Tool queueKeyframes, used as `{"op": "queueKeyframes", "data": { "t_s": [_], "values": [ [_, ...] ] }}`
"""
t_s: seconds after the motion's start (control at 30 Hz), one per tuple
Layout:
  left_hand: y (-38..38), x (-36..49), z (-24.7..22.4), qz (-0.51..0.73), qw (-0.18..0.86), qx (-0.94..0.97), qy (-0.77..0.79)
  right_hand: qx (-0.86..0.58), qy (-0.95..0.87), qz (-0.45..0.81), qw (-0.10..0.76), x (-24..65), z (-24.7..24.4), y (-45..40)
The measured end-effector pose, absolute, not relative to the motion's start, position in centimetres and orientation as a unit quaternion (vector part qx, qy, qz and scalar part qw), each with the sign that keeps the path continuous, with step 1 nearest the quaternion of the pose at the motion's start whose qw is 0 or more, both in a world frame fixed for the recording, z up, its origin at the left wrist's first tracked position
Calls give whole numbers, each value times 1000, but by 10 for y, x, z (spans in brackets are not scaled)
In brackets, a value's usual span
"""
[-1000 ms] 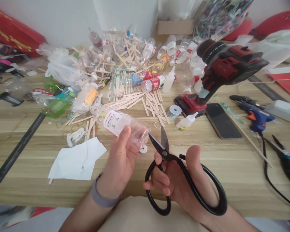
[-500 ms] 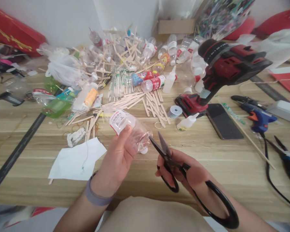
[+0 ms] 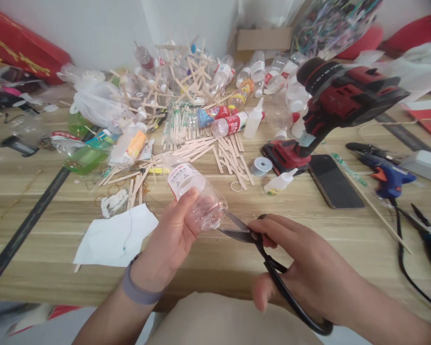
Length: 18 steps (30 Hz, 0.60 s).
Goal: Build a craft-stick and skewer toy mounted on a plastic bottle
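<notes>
Wrapped around a clear plastic bottle (image 3: pixel 186 179) with a white and red label, my left hand (image 3: pixel 172 235) keeps it tilted above the table. The bottle's end by the scissors looks crumpled. In my right hand (image 3: pixel 301 258) is a pair of black-handled scissors (image 3: pixel 253 235), their blades parted. The blade tips are at the bottle's crumpled end; whether plastic lies between them I cannot tell. A white sheet of paper (image 3: pixel 111 239) lies left of my left hand.
A red and black cordless drill (image 3: pixel 326 115) stands at the right, beside a phone (image 3: pixel 335 182) and a blue glue gun (image 3: pixel 388 170). Wooden sticks (image 3: pixel 230 158), plastic bottles, and a small glue bottle (image 3: pixel 280 182) lie ahead. A wire spool (image 3: pixel 261 166) sits near the drill.
My right hand has turned over, palm now downward, and brought the scissors' blades to the bottle's end. My left hand still holds the bottle, shifted only slightly.
</notes>
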<state>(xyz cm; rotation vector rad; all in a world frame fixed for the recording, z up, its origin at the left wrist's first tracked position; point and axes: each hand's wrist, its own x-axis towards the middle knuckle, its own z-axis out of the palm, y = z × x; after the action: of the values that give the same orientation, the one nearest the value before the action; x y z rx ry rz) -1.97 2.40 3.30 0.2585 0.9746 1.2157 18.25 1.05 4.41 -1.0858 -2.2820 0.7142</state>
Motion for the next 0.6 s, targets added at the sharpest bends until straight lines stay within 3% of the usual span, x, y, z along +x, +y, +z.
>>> {"op": "queueKeyframes", "data": {
  "t_s": [0.23,0.37,0.47,0.6],
  "values": [
    [26,-21,31,546,715,101,426,-327,-922,-23,205,193,32,21],
    [27,-18,31,550,716,84,422,-307,-929,-96,184,196,29,27],
    [26,-14,30,561,712,61,418,-342,-911,6,229,191,27,22],
    [25,-7,33,593,694,48,404,-403,-768,422,265,176,18,7]
  ]
}}
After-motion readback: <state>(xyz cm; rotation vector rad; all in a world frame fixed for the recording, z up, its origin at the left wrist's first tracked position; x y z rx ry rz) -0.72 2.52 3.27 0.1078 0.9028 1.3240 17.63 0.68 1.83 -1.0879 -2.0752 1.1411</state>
